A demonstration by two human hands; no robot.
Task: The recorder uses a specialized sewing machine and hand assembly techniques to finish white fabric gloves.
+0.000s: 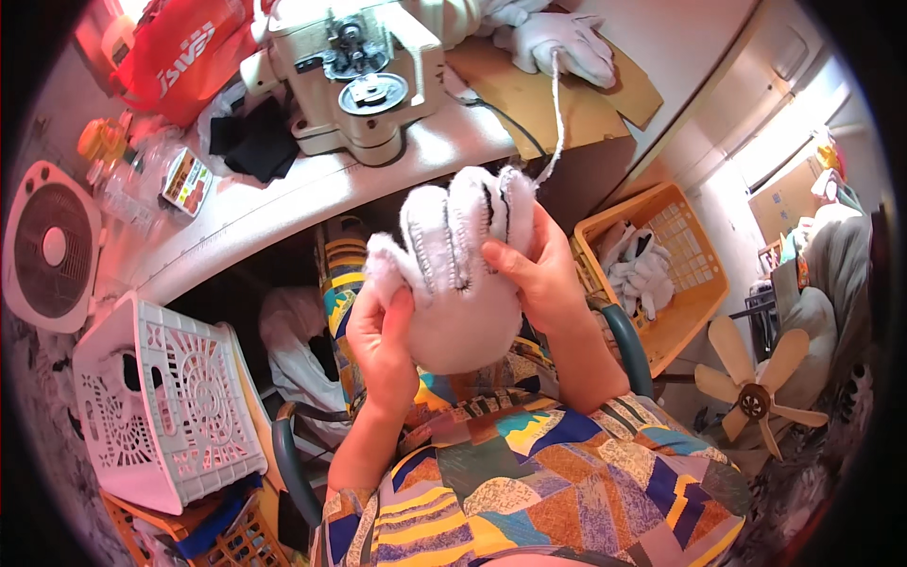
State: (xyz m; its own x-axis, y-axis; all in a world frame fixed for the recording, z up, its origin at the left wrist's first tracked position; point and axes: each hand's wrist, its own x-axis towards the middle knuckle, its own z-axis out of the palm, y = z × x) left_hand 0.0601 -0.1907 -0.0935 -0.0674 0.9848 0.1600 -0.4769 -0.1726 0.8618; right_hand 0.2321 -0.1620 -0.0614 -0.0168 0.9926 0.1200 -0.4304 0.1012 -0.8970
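Note:
A white, fluffy glove (461,331) hangs over my lap, its fingers pointing up and away from me. Dark stitched seams run along and between the glove's fingers. My left hand (380,345) pinches its left side, by the thumb. On the other side, my right hand (548,269) grips the edge near the outermost finger, with my right thumb lying on the front of the glove. Beyond the glove, a cream sewing machine (368,137) with a round metal disc stands on the white table (255,222).
An orange basket (694,236) holding white gloves (641,274) stands to the right. White cloth pieces (562,47) lie on cardboard (501,90) at the back. A white crate (170,406) and box fan (54,248) are left; a bladed fan (754,401) is right.

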